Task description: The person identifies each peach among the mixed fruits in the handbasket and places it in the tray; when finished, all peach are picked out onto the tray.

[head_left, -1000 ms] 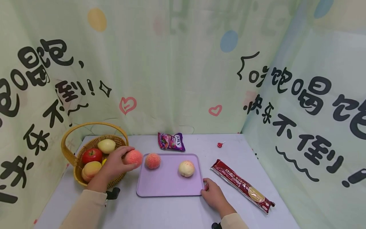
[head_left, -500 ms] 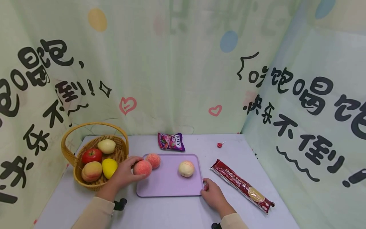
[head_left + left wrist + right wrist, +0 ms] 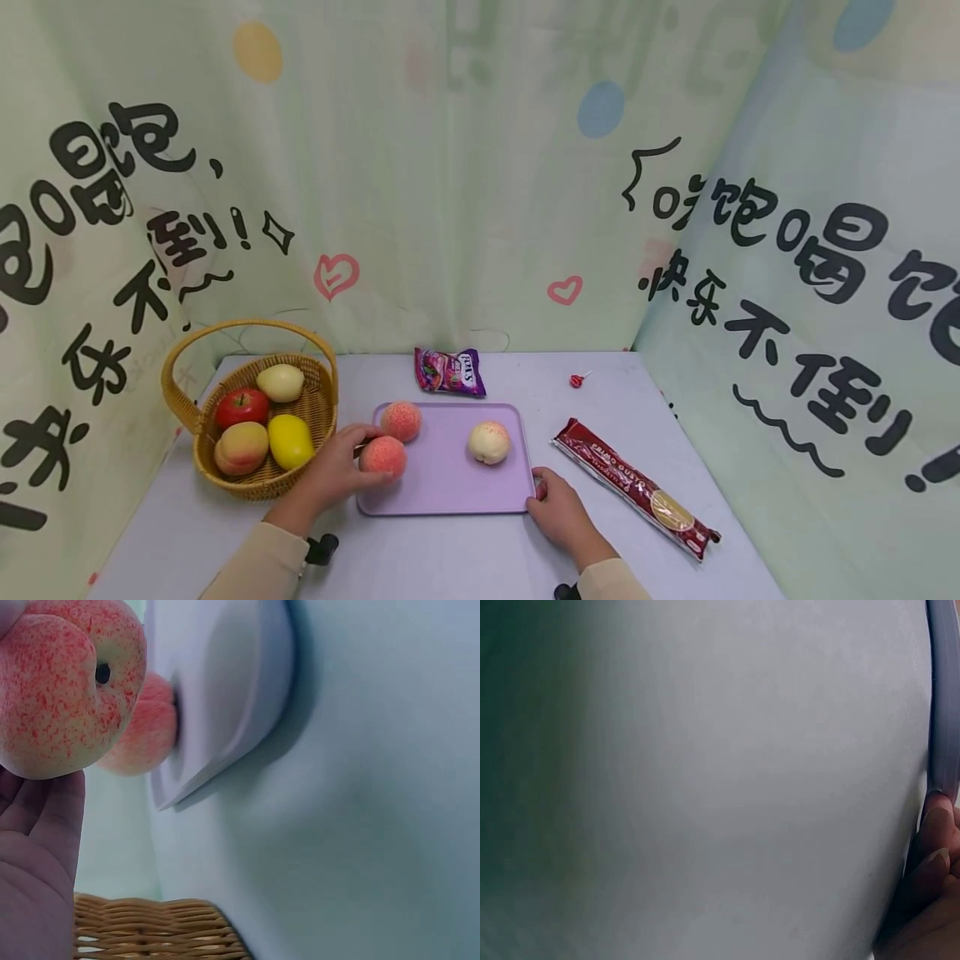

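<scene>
My left hand (image 3: 330, 475) grips a red-speckled peach (image 3: 384, 458) over the left side of a lilac tray (image 3: 450, 493). In the left wrist view the held peach (image 3: 64, 697) shows a dark hole, and it appears raised off the tray. A second reddish peach (image 3: 401, 421) lies just behind it, at the tray's back left. Farther right on the tray sits a pale, cream-coloured peach (image 3: 490, 442). At the tray's front right corner, my right hand (image 3: 562, 510) pinches the rim; the right wrist view shows curled fingers (image 3: 934, 832) against that edge.
Left of the tray stands a wicker basket (image 3: 324, 400) with a tall handle, holding a red tomato (image 3: 242, 409), a yellow lemon (image 3: 290, 442), a peach (image 3: 242, 448) and a pale yellow fruit (image 3: 281, 383). Around lie a purple snack packet (image 3: 450, 372), a lollipop (image 3: 576, 381) and a long maroon packet (image 3: 637, 487).
My left hand has carried the peach away from the basket, rightward and toward the front, over the tray's left side. The right hand stays at the tray's corner.
</scene>
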`<state>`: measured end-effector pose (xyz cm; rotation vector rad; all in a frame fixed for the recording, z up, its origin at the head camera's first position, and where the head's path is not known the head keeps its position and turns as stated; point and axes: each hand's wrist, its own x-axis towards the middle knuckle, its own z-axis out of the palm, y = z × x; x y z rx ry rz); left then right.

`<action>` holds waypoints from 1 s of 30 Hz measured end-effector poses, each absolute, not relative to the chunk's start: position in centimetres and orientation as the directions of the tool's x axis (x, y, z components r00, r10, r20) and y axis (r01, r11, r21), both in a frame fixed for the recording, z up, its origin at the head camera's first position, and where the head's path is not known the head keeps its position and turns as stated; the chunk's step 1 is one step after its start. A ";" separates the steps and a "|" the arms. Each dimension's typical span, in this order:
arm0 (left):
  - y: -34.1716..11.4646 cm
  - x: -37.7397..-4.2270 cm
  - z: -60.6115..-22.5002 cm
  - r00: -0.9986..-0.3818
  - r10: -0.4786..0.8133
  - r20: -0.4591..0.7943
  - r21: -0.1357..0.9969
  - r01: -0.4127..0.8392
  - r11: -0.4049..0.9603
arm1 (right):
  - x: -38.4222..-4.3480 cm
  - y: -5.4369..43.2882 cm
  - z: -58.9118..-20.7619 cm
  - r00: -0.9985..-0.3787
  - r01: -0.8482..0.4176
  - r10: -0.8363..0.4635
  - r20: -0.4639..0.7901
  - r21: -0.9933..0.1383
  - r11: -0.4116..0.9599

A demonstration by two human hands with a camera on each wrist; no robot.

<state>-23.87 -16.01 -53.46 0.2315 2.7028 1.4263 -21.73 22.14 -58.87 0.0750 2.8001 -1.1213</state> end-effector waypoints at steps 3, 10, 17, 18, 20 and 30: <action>-15.8 -23.8 -53.8 -0.988 0.155 -0.014 0.815 0.079 0.574 | -21.7 22.1 -59.0 -0.990 0.102 0.007 -0.141 -0.685 0.721; -15.4 -23.8 -54.4 -0.990 0.143 -0.012 0.801 0.075 0.594 | -21.8 22.2 -59.0 -0.990 0.102 0.006 -0.141 -0.681 0.725; -15.3 -23.8 -54.9 -0.991 0.132 -0.036 0.808 0.049 0.588 | -21.7 22.2 -59.1 -0.988 0.109 0.005 -0.152 -0.683 0.722; -15.3 -23.8 -55.0 -0.991 0.127 -0.039 0.808 0.044 0.588 | -21.7 22.2 -59.1 -0.988 0.110 0.006 -0.153 -0.683 0.722; -15.3 -23.7 -55.2 -0.991 0.124 -0.041 0.806 0.041 0.590 | -21.7 22.2 -59.1 -0.989 0.106 0.005 -0.148 -0.683 0.723; -15.5 -23.6 -55.7 -0.991 0.122 -0.060 0.824 0.019 0.567 | -21.8 22.1 -59.1 -0.991 0.093 0.003 -0.133 -0.679 0.728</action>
